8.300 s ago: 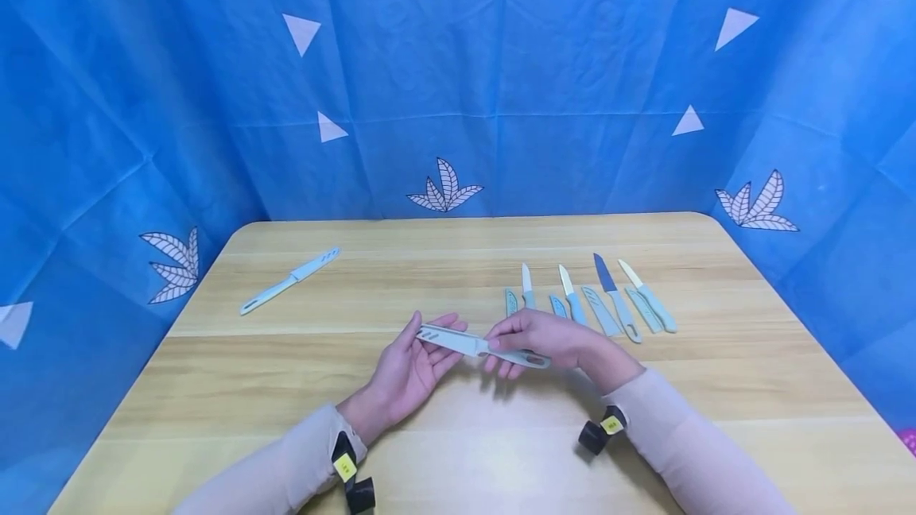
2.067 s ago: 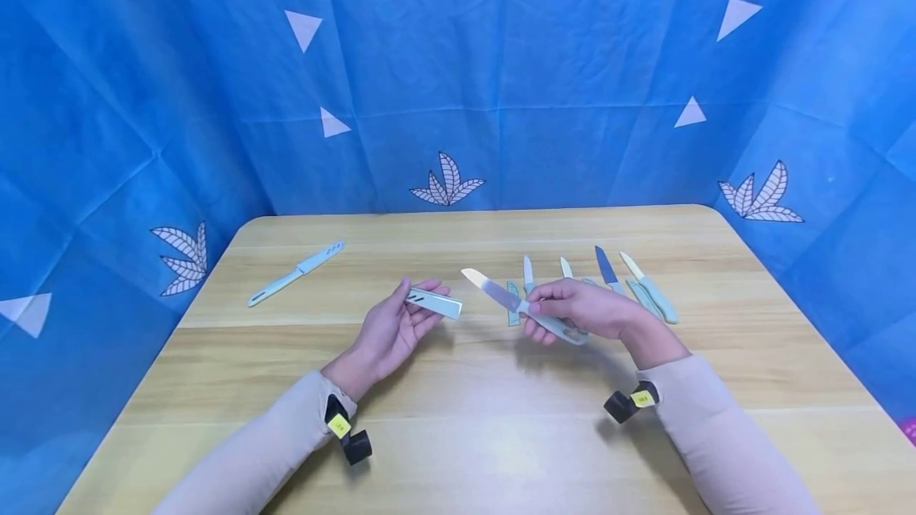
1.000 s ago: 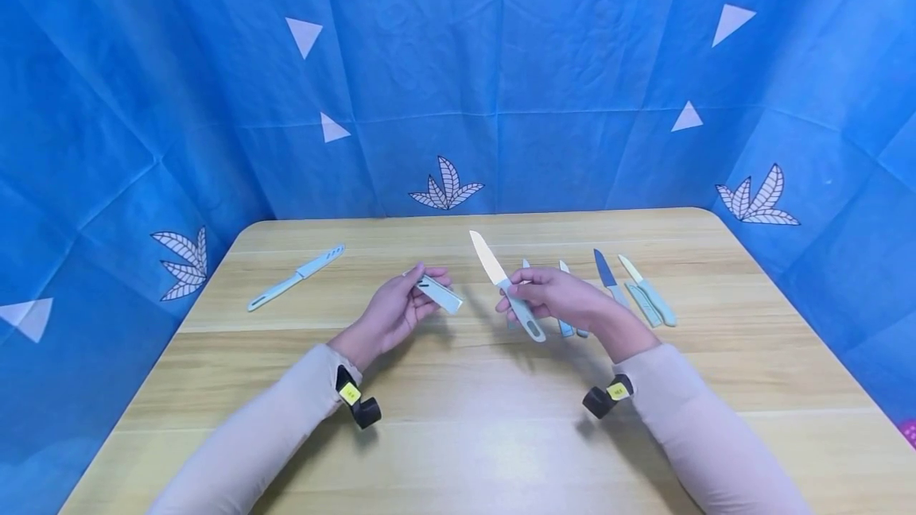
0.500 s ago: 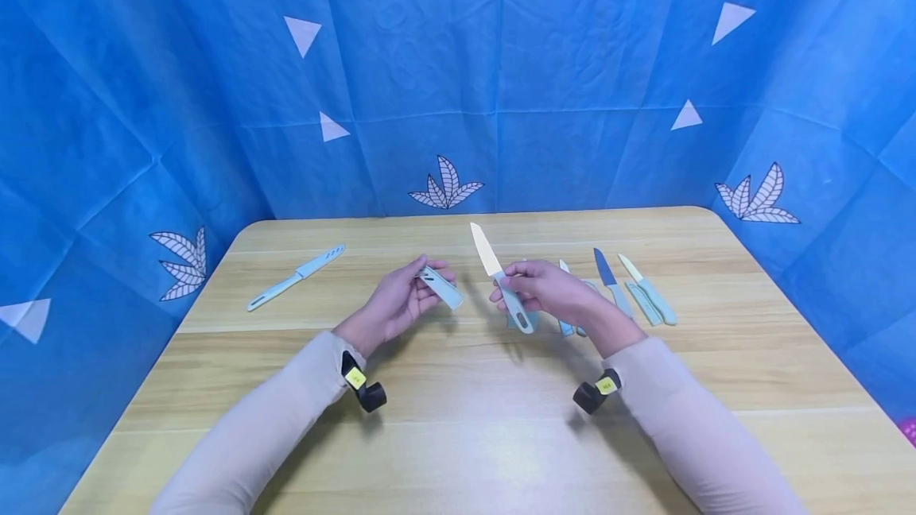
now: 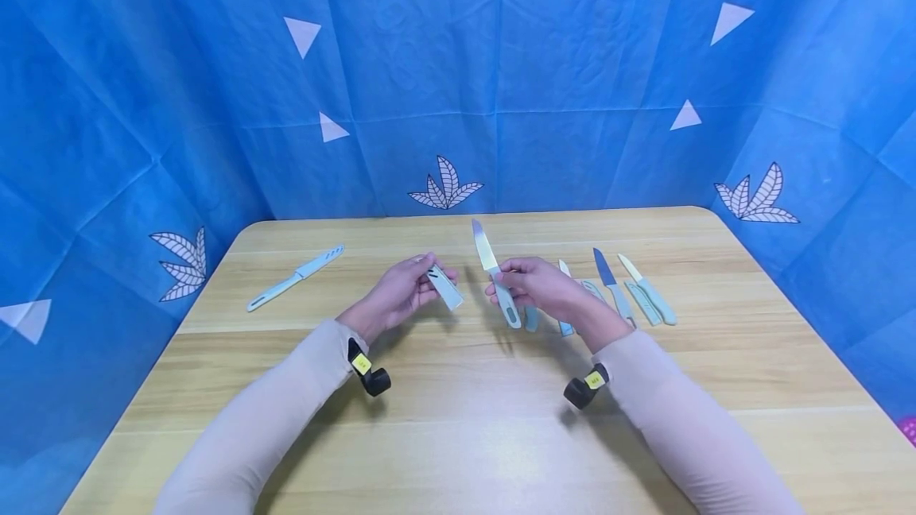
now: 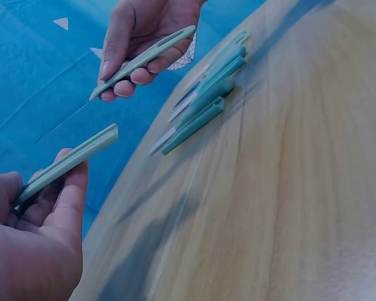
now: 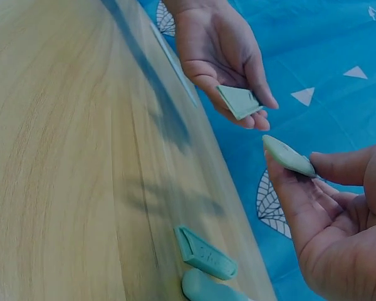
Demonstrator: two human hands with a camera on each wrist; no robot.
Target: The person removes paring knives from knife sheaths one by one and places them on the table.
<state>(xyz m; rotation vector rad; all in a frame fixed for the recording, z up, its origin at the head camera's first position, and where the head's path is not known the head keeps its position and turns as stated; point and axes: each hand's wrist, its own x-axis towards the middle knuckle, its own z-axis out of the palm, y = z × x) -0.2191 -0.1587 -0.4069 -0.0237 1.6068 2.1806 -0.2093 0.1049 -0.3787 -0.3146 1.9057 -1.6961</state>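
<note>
My left hand [image 5: 397, 292] pinches a pale green knife sheath [image 5: 445, 288] between thumb and fingers; its wide mouth points down and to the right. Across from it, my right hand [image 5: 537, 284] grips the pale green handle of a kitchen knife [image 5: 506, 304]. The bare blade [image 5: 485, 249] points away toward the back of the table. Knife and sheath are apart, both held above the table. In the left wrist view the blade appears edge-on as a thin line beyond the handle [image 6: 144, 61]. The right wrist view shows only the handle [image 7: 288, 155], with the blade hidden.
On the right lie several unsheathed knives, among them a blue-bladed one [image 5: 607, 272], and loose sheaths [image 5: 644, 304]; my right hand partly covers some. A sheathed knife [image 5: 296, 277] lies far left. A blue curtain [image 5: 458, 86] hangs behind the wooden table [image 5: 458, 451].
The knife, in its sheath at first, came out of it. The right hand then turned the blade toward the back of the table, while the left hand drew slightly closer with the sheath.
</note>
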